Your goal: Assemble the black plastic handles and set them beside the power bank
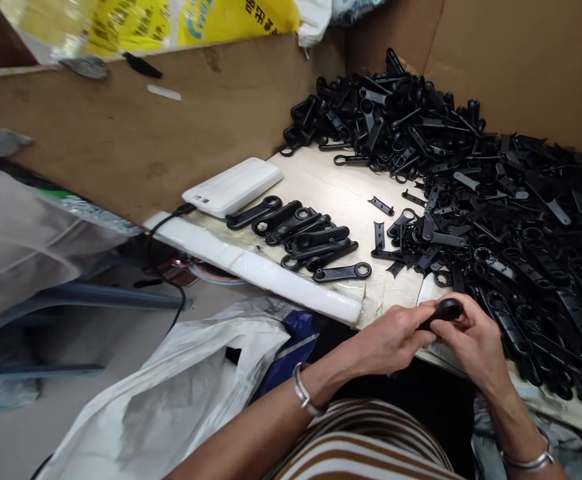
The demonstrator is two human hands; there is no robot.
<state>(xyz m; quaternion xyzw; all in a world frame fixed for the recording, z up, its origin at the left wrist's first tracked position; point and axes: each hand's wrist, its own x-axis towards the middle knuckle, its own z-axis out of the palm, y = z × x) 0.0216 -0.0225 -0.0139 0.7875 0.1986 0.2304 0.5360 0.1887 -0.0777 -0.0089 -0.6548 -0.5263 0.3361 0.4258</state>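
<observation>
Both my hands meet over the table's front edge around one black plastic part (447, 311) with a ring-shaped end. My left hand (395, 337) pinches it from the left, fingers closed. On its right side, my right hand (475, 337) wraps round the ring end, thumb on top. Just beyond my hands, loose black parts (441, 237) spread over the pale table top (315, 170). Left of these lies a row of black handle-shaped pieces (321, 240), and the nearest single one (343, 273) shows its ring end.
A large heap of black parts (521, 200) covers the back and right of the table. A white power bank (233, 187) with a black cable (158, 227) lies at the left. White foam (255, 267) lines the front edge. Cardboard walls (515, 67) stand behind. A white bag (171, 393) hangs below.
</observation>
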